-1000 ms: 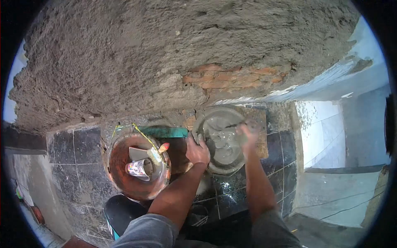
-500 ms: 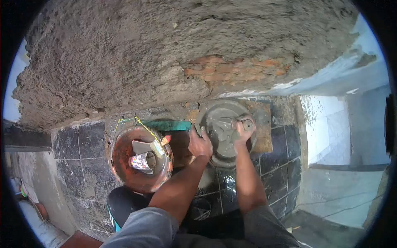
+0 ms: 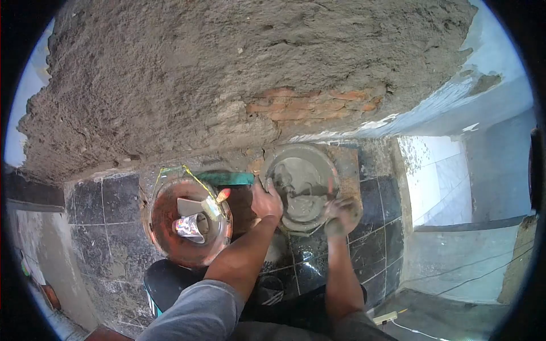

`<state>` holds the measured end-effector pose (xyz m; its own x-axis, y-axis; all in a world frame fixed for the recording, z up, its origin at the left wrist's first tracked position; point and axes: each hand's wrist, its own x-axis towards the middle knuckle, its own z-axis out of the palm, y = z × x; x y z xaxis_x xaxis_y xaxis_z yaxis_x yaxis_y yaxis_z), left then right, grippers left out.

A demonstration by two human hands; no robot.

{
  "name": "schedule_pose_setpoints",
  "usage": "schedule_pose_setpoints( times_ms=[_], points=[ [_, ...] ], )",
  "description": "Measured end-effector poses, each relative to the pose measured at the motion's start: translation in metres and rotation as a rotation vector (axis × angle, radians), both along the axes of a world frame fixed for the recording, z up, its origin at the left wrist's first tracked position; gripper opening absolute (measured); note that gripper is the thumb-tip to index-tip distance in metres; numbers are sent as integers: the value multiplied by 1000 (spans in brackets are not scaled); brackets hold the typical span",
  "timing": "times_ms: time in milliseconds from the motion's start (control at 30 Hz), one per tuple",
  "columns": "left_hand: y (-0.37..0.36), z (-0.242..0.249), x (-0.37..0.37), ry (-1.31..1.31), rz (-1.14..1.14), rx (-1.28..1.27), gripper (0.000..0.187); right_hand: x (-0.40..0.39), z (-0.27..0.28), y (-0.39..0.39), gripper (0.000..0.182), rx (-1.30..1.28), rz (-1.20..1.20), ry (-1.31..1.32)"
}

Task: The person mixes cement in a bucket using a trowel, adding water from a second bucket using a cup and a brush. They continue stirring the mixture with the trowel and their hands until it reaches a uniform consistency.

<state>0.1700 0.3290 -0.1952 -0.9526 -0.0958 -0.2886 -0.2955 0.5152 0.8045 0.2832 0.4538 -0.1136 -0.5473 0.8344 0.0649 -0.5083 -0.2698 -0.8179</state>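
Below a rough wall (image 3: 159, 96) with exposed brick (image 3: 318, 108), a basin (image 3: 334, 170) of wet mortar (image 3: 307, 170) stands on a board (image 3: 350, 165) over dark floor tiles (image 3: 380, 199), left hand (image 3: 266, 200) against it, grip unclear, blurred right hand (image 3: 343, 217) clenching its fingers (image 3: 335, 209) around a tool handle (image 3: 347, 209).

Patterned cup (image 3: 189, 226) inside reddish bucket (image 3: 163, 223), dark tiles (image 3: 120, 199) alongside

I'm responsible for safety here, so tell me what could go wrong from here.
The wet grey mix could slop over the basin's rim if the right hand, blurred near its edge, works too briskly. The left hand is bare and close to the mix, which might irritate skin. The brush lies at the edge of the reddish bucket and might fall if knocked.
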Motion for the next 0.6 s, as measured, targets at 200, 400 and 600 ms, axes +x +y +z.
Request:
schedule_pose_setpoints(
  times_ms=[200,400,600],
  points=[
    [3,-5,-5,25,-3,-11,55,-72,-53,90,32,427,-247,-206],
    [6,-4,-5,46,6,-17,56,-130,-112,71,20,107,-179,-63],
    [6,-12,-3,40,16,11,56,-91,-83,34,10,138,-213,-136]
  ],
)
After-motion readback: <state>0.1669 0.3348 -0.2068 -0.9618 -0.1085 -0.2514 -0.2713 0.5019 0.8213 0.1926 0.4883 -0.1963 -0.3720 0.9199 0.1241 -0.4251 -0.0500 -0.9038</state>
